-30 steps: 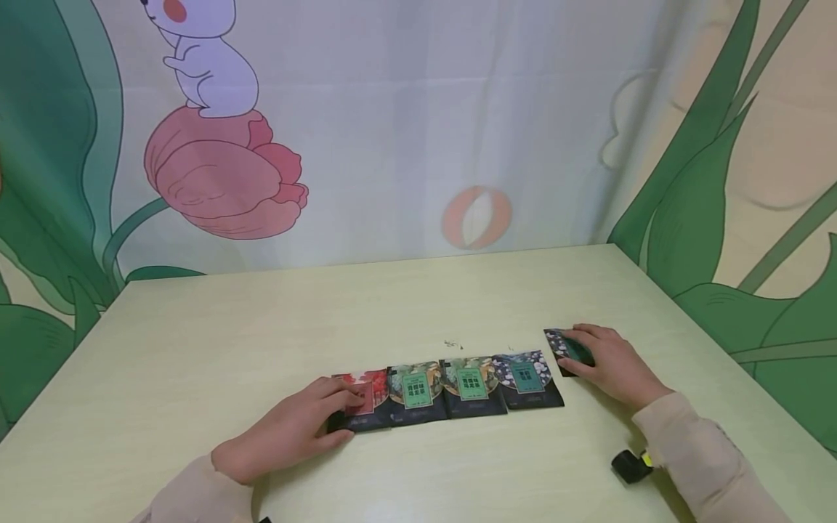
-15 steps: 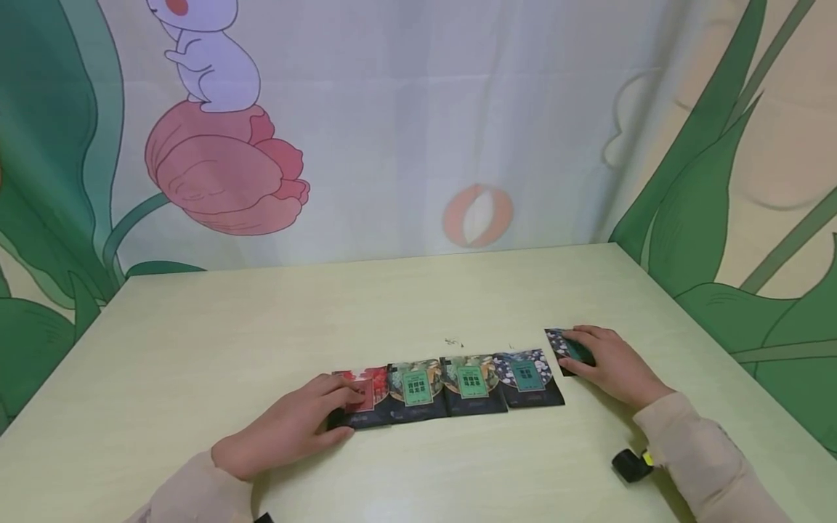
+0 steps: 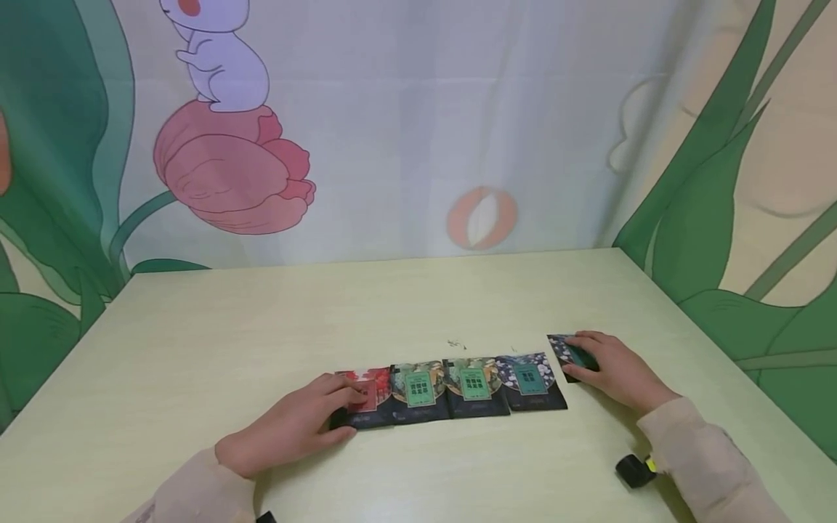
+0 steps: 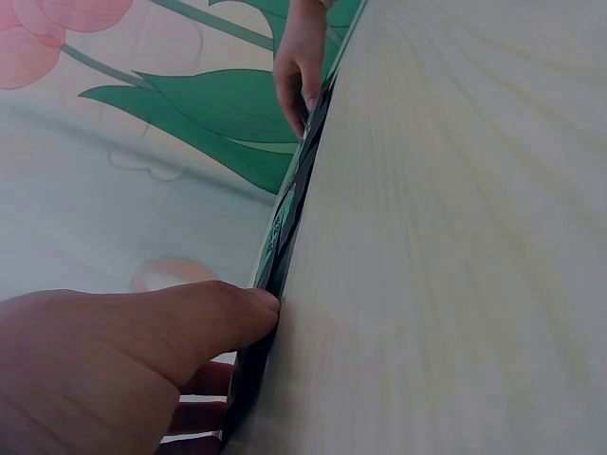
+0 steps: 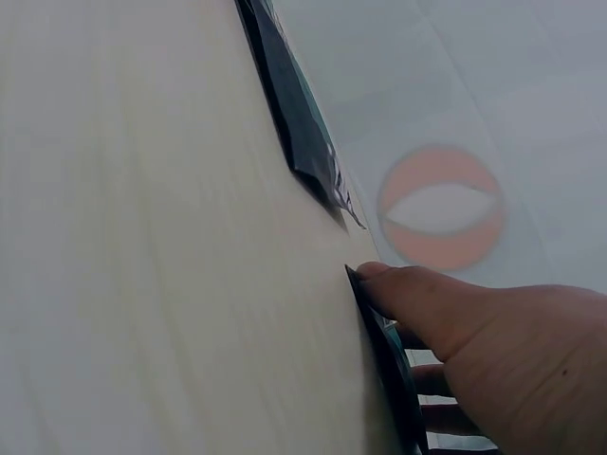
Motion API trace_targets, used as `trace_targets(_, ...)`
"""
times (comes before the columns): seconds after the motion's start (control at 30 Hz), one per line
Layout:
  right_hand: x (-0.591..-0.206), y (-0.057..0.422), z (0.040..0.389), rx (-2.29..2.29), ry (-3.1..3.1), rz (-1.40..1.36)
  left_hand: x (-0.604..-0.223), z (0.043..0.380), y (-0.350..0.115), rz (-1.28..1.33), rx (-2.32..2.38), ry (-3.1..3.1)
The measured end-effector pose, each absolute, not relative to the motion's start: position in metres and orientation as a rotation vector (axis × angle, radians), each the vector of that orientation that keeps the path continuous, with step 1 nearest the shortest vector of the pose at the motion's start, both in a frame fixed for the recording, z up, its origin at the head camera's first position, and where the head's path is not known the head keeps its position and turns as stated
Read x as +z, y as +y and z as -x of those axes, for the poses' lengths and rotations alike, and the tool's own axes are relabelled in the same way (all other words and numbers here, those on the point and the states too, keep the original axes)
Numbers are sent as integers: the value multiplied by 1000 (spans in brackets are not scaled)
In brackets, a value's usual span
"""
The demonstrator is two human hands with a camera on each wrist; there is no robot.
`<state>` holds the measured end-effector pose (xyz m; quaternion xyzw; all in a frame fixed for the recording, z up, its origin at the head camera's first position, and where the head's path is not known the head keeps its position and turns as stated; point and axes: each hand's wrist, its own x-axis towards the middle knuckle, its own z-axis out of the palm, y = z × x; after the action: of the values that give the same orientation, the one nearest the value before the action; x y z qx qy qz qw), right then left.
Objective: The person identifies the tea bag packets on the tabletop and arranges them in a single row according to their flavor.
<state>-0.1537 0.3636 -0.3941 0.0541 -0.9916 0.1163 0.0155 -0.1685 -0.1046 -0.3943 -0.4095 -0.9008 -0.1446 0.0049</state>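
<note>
A row of flat tea sachets lies on the table, touching side by side. At its left end my left hand (image 3: 301,420) rests over a red tea sachet (image 3: 379,392), thumb at its near edge in the left wrist view. Two green-labelled sachets, one left (image 3: 419,390) and one right (image 3: 475,385), follow, then a blue-flowered sachet (image 3: 531,381). Past a small gap, my right hand (image 3: 617,369) holds another blue-flowered sachet (image 5: 391,374) flat on the table. Its thumb lies at the near corner, the other fingers across the top; they hide much of it.
Pale wood-look table (image 3: 275,312) backs onto a printed cloth (image 3: 379,145) with a rabbit and plants. A few dark specks (image 3: 456,344) lie behind the row. A black device (image 3: 634,471) sits at the right sleeve.
Both hands and all the sachets stay put. Only the head view has shifted slightly.
</note>
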Motion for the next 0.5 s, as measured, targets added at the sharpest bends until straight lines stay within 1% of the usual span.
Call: trace_targets(0.5,-393,363,154,325,-3112,-177,-394,169,-105,1281,-458,-2830)
